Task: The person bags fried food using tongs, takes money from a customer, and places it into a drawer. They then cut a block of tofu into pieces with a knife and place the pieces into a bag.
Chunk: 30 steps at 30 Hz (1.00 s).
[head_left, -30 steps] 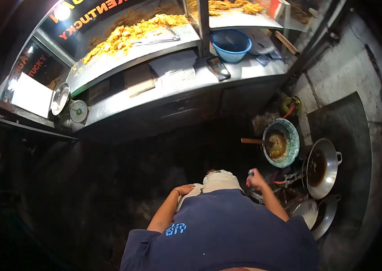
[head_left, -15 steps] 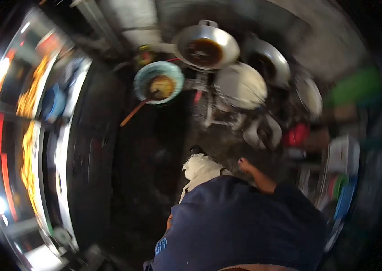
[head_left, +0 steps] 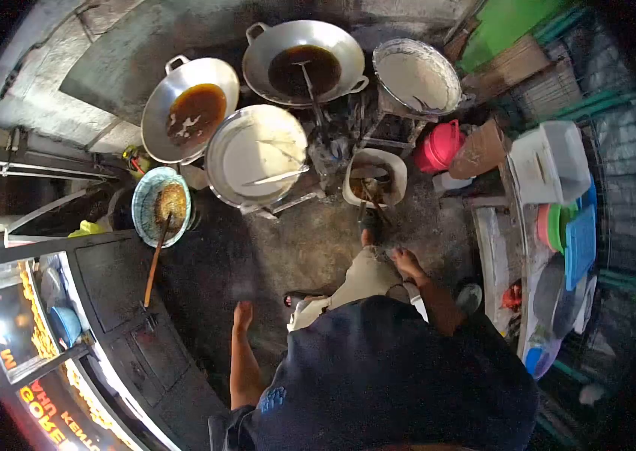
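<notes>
My left hand point(head_left: 243, 316) hangs low beside the dark cabinet; its fingers are hard to make out. Past it, a long wooden handle point(head_left: 154, 270) leans out of a turquoise basin point(head_left: 138, 204) holding a yellowish-brown mix. Near my right leg hangs my right hand point(head_left: 406, 263), fingers loosely apart, with nothing visible in it. Ahead of that hand a pale tub point(head_left: 398, 179) stands on the floor with dark contents and utensils. Beyond are a wide pan of white batter point(head_left: 239, 161), a wok of brown oil point(head_left: 197, 111) and another wok point(head_left: 288, 45) with a long-handled tool.
A second batter pan point(head_left: 415, 71) stands on a stand at the back right, above a red bucket point(head_left: 438, 146). Along the right, a shelf bears a white container point(head_left: 551, 161) and a blue lid point(head_left: 581, 248). The dark cabinet point(head_left: 119, 278) and lit glass display line the left.
The view has turned left and sharpened, so the woks and pans sit further left or nearer the middle. My left hand has come into view; my right hand stays near my leg.
</notes>
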Available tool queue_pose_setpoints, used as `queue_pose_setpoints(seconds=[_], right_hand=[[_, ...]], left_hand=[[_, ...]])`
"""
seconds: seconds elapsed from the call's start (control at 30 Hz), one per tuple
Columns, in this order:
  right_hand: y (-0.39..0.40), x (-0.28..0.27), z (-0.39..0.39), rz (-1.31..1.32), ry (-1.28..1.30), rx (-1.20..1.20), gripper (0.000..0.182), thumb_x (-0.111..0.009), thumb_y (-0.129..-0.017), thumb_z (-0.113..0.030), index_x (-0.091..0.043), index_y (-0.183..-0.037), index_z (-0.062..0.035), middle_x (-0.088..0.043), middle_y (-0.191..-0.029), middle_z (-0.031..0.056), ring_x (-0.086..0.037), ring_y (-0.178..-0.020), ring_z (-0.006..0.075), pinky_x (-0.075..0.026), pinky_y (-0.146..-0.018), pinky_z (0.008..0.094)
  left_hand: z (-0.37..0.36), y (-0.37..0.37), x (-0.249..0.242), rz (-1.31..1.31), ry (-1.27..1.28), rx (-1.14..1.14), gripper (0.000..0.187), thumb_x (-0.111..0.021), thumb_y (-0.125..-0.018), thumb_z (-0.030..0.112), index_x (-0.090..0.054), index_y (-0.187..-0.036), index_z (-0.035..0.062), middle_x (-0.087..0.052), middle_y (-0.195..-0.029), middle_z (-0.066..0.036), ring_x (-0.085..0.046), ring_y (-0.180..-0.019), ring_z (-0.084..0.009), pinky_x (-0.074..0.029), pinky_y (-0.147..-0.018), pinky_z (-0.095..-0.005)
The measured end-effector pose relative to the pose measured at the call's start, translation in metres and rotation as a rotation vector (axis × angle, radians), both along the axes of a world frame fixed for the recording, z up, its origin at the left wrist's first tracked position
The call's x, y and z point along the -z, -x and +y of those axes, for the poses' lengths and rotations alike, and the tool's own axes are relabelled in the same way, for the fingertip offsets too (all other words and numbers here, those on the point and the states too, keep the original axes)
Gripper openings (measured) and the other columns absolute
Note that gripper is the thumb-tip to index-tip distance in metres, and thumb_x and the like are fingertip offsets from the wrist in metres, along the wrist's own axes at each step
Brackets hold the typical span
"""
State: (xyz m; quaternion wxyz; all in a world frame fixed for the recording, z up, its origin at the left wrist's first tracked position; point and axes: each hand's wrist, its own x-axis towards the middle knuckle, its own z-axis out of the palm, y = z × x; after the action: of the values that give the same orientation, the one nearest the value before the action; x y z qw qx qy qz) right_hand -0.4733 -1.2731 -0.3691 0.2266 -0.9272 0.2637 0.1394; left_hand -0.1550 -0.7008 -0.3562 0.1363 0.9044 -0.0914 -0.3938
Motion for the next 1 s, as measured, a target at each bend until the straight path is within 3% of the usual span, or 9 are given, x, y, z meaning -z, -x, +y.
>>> queue_pose_setpoints(seconds=[0.1,0.17,0.23,0.3,0.4,0.43,0.6,0.7,1.0], right_hand=[[-0.059,-0.020,-0.081,-0.029,-0.582,0.526,0.036,-0.044,-0.098,-0.035,-0.059,-0.083,-0.0056,-0.058,-0.076,0.0090,-0.058,-0.074,0.0218,-0.046,-0.068,0.0377],[-0.127,0.018,-0.153,-0.166,-0.629,0.452,0.044,-0.041,-0.098,-0.040,-0.057,-0.075,-0.0057,-0.057,-0.068,0.0076,-0.056,-0.066,0.0225,-0.044,-0.066,0.0389],[-0.184,0.047,-0.194,-0.098,-0.602,0.471,0.051,-0.037,-0.099,-0.042,-0.052,-0.067,-0.0055,-0.054,-0.065,0.0071,-0.053,-0.062,0.0240,-0.041,-0.067,0.0388],[-0.246,0.069,-0.241,0.116,-0.686,0.314,0.042,-0.046,-0.098,-0.031,-0.049,-0.129,-0.0035,-0.059,-0.116,0.0205,-0.057,-0.070,0.0323,-0.046,-0.070,0.0457],[-0.323,0.197,-0.273,-0.715,0.053,0.072,0.039,-0.039,-0.099,-0.034,-0.056,-0.083,-0.0032,-0.056,-0.075,0.0102,-0.053,-0.071,0.0268,-0.041,-0.072,0.0436],[-0.366,0.136,-0.304,-0.145,-0.379,0.043,0.041,-0.038,-0.100,-0.037,-0.059,-0.089,-0.0039,-0.059,-0.079,0.0098,-0.056,-0.074,0.0285,-0.044,-0.077,0.0449],[-0.508,0.282,-0.354,-0.451,-0.352,0.229,0.033,-0.064,-0.084,-0.025,-0.059,-0.112,-0.0100,-0.064,-0.077,0.0092,-0.061,-0.065,0.0233,-0.051,-0.065,0.0409],[-0.579,0.399,-0.387,-0.626,-1.139,0.380,0.064,-0.084,-0.072,-0.016,-0.057,-0.130,-0.0122,-0.067,-0.077,0.0087,-0.064,-0.057,0.0197,-0.055,-0.053,0.0390],[-0.594,0.306,-0.304,-0.472,-0.134,0.023,0.059,-0.077,-0.075,-0.015,-0.056,-0.129,-0.0091,-0.065,-0.086,0.0106,-0.062,-0.069,0.0211,-0.052,-0.063,0.0398]], left_hand=[[-0.156,-0.018,0.082,0.017,0.969,-0.226,0.032,-0.045,-0.098,0.026,-0.057,-0.119,0.0055,-0.064,-0.114,-0.010,-0.060,-0.105,-0.0266,-0.048,-0.085,-0.0350],[-0.276,-0.038,0.063,0.724,0.918,-0.780,0.033,-0.047,-0.098,0.027,-0.056,-0.118,0.0032,-0.064,-0.114,-0.010,-0.060,-0.105,-0.0272,-0.047,-0.086,-0.0337],[-0.396,-0.046,0.037,0.135,0.476,0.016,0.035,-0.048,-0.097,0.029,-0.056,-0.119,0.0024,-0.064,-0.111,-0.010,-0.059,-0.099,-0.0270,-0.047,-0.086,-0.0353],[-0.458,-0.058,0.079,0.014,0.568,0.318,0.037,-0.050,-0.098,0.031,-0.055,-0.121,0.0028,-0.063,-0.113,-0.010,-0.059,-0.098,-0.0271,-0.046,-0.087,-0.0372],[-0.547,-0.087,0.100,0.379,0.617,-0.066,0.039,-0.050,-0.098,0.033,-0.053,-0.126,0.0045,-0.061,-0.117,-0.011,-0.058,-0.105,-0.0225,-0.046,-0.090,-0.0350],[-0.574,-0.101,0.105,0.458,0.567,-0.185,0.040,-0.050,-0.098,0.032,-0.052,-0.128,0.0053,-0.060,-0.121,-0.010,-0.057,-0.110,-0.0209,-0.045,-0.092,-0.0350],[-0.626,-0.158,0.205,0.406,0.924,-0.689,0.039,-0.051,-0.098,0.026,-0.047,-0.134,0.0108,-0.052,-0.131,-0.006,-0.051,-0.120,-0.0199,-0.044,-0.096,-0.0379],[-0.645,-0.177,0.235,0.305,1.045,-0.759,0.044,-0.051,-0.098,0.029,-0.044,-0.136,0.0081,-0.051,-0.132,-0.008,-0.051,-0.119,-0.0222,-0.044,-0.099,-0.0387],[-0.677,-0.185,0.248,-0.076,0.924,-0.345,0.035,-0.044,-0.099,0.018,-0.046,-0.132,0.0043,-0.048,-0.131,-0.013,-0.047,-0.124,-0.0267,-0.040,-0.104,-0.0387]])
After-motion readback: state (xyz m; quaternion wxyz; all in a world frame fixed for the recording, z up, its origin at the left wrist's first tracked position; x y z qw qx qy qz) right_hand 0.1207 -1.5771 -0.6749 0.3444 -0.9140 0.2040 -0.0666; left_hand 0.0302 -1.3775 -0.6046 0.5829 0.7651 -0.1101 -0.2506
